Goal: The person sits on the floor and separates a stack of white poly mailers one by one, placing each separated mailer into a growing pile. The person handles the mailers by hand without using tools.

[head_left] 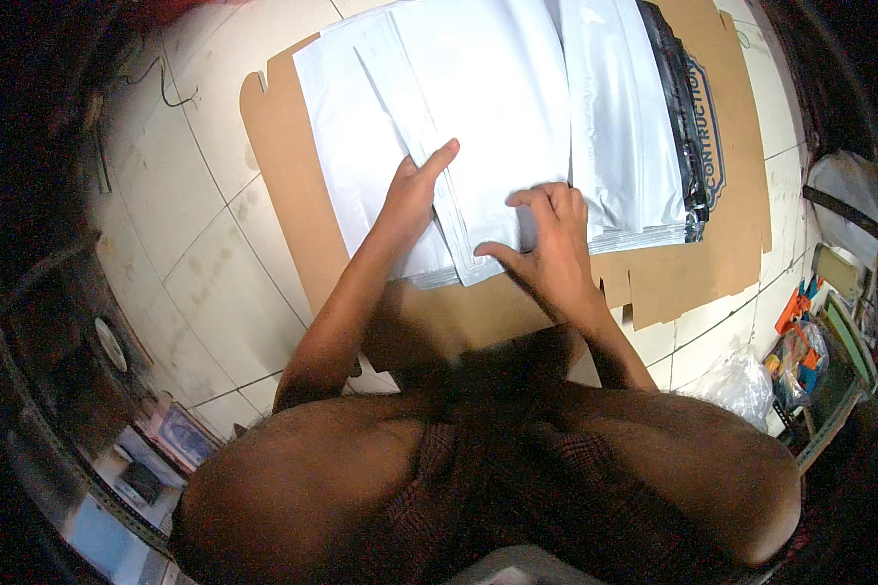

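A thick stack of white plastic mailing bags (pixel 498 107) lies in front of me, its layered left edge raised above more white bags (pixel 334 146). My left hand (pixel 410 203) grips that edge, thumb on top and the other fingers tucked out of sight underneath. Over the stack's near right corner is my right hand (pixel 554 232), its fingers bent and its thumb held apart, with nothing visible between them. Just to its right lies another pile of white bags (pixel 624 127) with black strips along the right side.
A flattened brown cardboard box (pixel 288 185) with blue print lies under the bags on the tiled floor (pixel 210 263). At the right are a clear plastic bag (pixel 737 385) and orange-handled items (pixel 795 307). Shelving with packets (pixel 180 434) stands at the lower left. My bent knees frame the near side.
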Tool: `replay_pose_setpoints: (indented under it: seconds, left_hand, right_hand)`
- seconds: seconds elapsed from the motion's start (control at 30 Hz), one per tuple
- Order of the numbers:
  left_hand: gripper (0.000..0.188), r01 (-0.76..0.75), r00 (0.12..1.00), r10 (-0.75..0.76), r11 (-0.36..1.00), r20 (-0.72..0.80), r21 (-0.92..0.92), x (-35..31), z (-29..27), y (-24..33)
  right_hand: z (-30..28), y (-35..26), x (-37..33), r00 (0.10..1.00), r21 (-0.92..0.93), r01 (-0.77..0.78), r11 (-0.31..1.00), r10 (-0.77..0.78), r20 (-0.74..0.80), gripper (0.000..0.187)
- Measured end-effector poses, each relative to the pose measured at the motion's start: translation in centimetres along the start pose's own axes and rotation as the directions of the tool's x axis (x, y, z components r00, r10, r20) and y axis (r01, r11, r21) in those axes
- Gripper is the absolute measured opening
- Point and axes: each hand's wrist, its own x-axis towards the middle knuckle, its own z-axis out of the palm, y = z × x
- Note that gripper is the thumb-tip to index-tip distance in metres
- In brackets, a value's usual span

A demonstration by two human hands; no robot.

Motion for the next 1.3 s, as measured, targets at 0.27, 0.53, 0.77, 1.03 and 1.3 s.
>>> replay_pose_setpoints:
  seconds: [0.27,0.53,0.77,1.03,1.3]
  left_hand:
    - [0.082,0.02,0.999,-0.016,0.996,0.051,-0.083,1.3,-1.3,-0.9]
    - [0.083,0.038,0.999,-0.036,0.996,0.022,-0.077,0.3,-0.2,0.0]
    - [0.082,0.017,1.0,-0.017,1.0,0.011,0.005,-0.4,0.2,0.5]
    - [0.082,-0.004,1.0,0.004,1.0,0.015,-0.005,0.1,0.0,0.2]
    - [0.073,-0.029,1.0,0.029,0.996,0.008,0.079,-0.1,-0.5,0.0]
  right_hand:
    - [0.7,2.1,0.4,0.996,0.08,-0.057,0.995,0.062,-0.063,0.032]
    - [-7.2,8.7,-1.5,0.637,0.549,-0.305,0.778,0.596,-0.49,0.035]
    - [-10.5,4.0,0.1,0.508,0.26,0.031,0.965,0.209,-0.835,0.021]
    - [-3.2,0.4,0.8,0.995,0.045,0.103,0.994,-0.102,-0.017,0.04]
    - [-3.9,5.9,-0.3,0.95,-0.121,-0.106,0.987,0.065,-0.304,0.043]
